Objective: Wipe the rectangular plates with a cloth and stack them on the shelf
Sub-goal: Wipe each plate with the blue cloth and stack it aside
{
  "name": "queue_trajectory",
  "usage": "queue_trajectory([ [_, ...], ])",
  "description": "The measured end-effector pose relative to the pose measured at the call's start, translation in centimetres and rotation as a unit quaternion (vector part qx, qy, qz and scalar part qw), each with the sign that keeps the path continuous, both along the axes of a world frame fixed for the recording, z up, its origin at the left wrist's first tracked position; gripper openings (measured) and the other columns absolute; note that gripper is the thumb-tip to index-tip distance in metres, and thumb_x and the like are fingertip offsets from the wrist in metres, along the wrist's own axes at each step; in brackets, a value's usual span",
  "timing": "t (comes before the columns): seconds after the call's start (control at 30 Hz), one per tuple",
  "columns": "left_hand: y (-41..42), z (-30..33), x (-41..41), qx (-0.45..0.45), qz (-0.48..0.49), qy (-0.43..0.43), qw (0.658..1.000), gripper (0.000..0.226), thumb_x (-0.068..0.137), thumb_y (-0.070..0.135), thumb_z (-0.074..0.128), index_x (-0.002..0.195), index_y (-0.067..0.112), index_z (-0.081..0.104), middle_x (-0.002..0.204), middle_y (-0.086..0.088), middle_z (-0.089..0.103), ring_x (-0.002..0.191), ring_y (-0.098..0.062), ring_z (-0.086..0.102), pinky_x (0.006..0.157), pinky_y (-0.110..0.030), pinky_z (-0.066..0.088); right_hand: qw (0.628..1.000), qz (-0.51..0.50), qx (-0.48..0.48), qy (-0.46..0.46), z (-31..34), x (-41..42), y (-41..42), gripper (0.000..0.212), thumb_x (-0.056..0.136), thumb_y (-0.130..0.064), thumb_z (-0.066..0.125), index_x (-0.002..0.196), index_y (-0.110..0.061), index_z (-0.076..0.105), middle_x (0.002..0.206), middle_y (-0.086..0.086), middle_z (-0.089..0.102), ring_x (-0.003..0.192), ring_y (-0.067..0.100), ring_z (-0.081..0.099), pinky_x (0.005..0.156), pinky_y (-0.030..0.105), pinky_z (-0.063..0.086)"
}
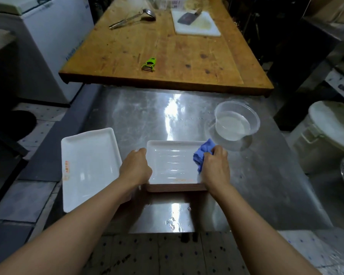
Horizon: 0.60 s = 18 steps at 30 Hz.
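Head camera looks down past my two bare forearms, over a speckled tiled floor (167, 255), to a wet steel surface (127, 120). I see my left hand (136, 167) curled over the left edge of a white rectangular plate (172, 161); its grip closes on that rim, fingers wrapped under where I cannot see them. That plate sits on top of a brown-edged stack (175, 187) near the front of the surface. My right hand (215, 165) has its grip tight round a bunched blue cloth (203, 153), pressed against the plate's right inner side. Just left of the left hand lies a second white rectangular plate (88, 165), face up with orange markings near its left rim, its near corner hanging past the surface's front edge. Beyond the cloth, to the right, a clear plastic container (236, 121) holds cloudy water and stands close to the plate's far right corner, apart from it. Further back a wooden tabletop (177, 56) overlaps the steel, carrying a green peeler (149, 64) near its front, then a metal ladle (133, 17) and a white cutting board (197, 24) with a cleaver (188, 16) on it. A white chest freezer (54, 36) stands at far left.
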State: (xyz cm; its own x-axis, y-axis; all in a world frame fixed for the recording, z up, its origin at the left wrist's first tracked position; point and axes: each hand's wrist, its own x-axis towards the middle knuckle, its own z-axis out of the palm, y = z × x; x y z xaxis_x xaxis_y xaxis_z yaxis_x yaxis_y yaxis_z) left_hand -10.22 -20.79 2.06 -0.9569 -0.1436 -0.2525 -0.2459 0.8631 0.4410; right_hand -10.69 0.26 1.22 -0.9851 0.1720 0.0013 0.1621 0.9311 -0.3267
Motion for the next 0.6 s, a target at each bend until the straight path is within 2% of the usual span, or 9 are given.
queue_trajectory([
  [0.07,0.1,-0.2,-0.1,0.012,0.001,0.007,1.0,0.033,0.079,0.002,0.057,0.11,0.013,0.057,0.106,-0.005,0.059,0.088,-0.02,0.053,0.069,-0.029,0.042,1.0,0.0,-0.019,0.014,-0.1,-1.1,-0.3,0.055,0.082,-0.02,0.013,0.113,-0.003,0.055,0.12,0.017,0.044,0.108,0.03,0.04,0.076,0.033,0.029],
  [0.1,0.1,-0.2,-0.1,0.016,0.001,0.009,1.0,0.033,0.079,0.001,0.057,0.11,0.013,0.057,0.106,-0.006,0.058,0.089,-0.021,0.053,0.07,-0.028,0.042,0.999,0.008,-0.014,0.03,-0.1,-1.7,-0.4,0.056,0.082,-0.022,0.012,0.113,-0.002,0.055,0.119,0.017,0.045,0.107,0.031,0.041,0.075,0.033,0.028],
  [0.13,0.2,-0.3,-0.1,0.02,0.001,0.012,1.0,0.033,0.078,0.001,0.056,0.109,0.012,0.058,0.106,-0.006,0.057,0.09,-0.021,0.053,0.071,-0.028,0.041,1.0,0.0,-0.003,0.023,0.0,-2.3,-0.7,0.052,0.087,-0.022,0.014,0.113,-0.003,0.054,0.116,0.015,0.047,0.103,0.031,0.044,0.075,0.033,0.028],
  [0.2,0.2,-0.4,0.0,0.027,-0.003,0.018,0.999,0.032,0.077,0.0,0.054,0.107,0.011,0.059,0.105,-0.007,0.055,0.092,-0.022,0.053,0.072,-0.026,0.039,1.0,0.0,-0.008,0.02,0.6,-2.6,-1.5,0.032,0.095,-0.019,0.031,0.114,-0.005,0.053,0.112,0.011,0.049,0.096,0.03,0.048,0.072,0.03,0.026],
  [0.27,0.1,-0.6,0.0,0.029,-0.007,0.025,0.999,0.031,0.077,0.0,0.053,0.105,0.01,0.059,0.104,-0.007,0.056,0.093,-0.023,0.053,0.071,-0.024,0.037,0.998,0.006,-0.054,0.019,0.0,-2.7,-2.6,0.026,0.095,-0.013,0.039,0.113,-0.003,0.054,0.116,0.014,0.051,0.097,0.031,0.05,0.068,0.027,0.023],
  [0.33,0.2,-0.7,0.0,0.032,-0.003,0.034,0.999,0.032,0.077,0.0,0.054,0.107,0.01,0.059,0.106,-0.008,0.056,0.095,-0.023,0.053,0.073,-0.025,0.039,0.996,0.051,-0.057,0.037,-0.8,-2.9,-3.9,0.023,0.093,-0.01,0.043,0.108,-0.002,0.058,0.115,0.015,0.054,0.095,0.033,0.052,0.064,0.029,0.023],
  [0.43,0.5,-0.6,0.2,0.045,0.014,0.037,0.998,0.034,0.082,0.004,0.055,0.115,0.011,0.057,0.112,-0.008,0.055,0.099,-0.026,0.054,0.085,-0.031,0.046,0.988,0.09,-0.123,0.032,-0.3,-2.9,-6.9,0.011,0.094,-0.017,0.042,0.089,-0.018,0.052,0.097,0.008,0.054,0.084,0.024,0.05,0.064,0.027,0.024],
  [0.53,0.3,-0.6,0.4,0.053,0.01,0.04,0.998,0.037,0.082,0.006,0.054,0.118,0.012,0.056,0.114,-0.009,0.054,0.102,-0.027,0.054,0.085,-0.03,0.044,0.979,0.162,-0.083,0.087,-0.4,-3.1,-9.1,0.026,0.094,-0.024,0.041,0.069,-0.028,0.037,0.084,0.0,0.051,0.077,0.02,0.047,0.058,0.027,0.027],
  [0.6,0.1,-0.6,0.4,0.061,0.007,0.04,0.997,0.038,0.082,0.007,0.055,0.12,0.013,0.055,0.112,-0.009,0.054,0.1,-0.026,0.054,0.078,-0.027,0.041,0.971,0.216,-0.03,0.099,-0.2,-2.7,-9.9,0.023,0.092,-0.024,0.041,0.069,-0.026,0.041,0.086,0.0,0.054,0.079,0.02,0.05,0.058,0.026,0.029],
])
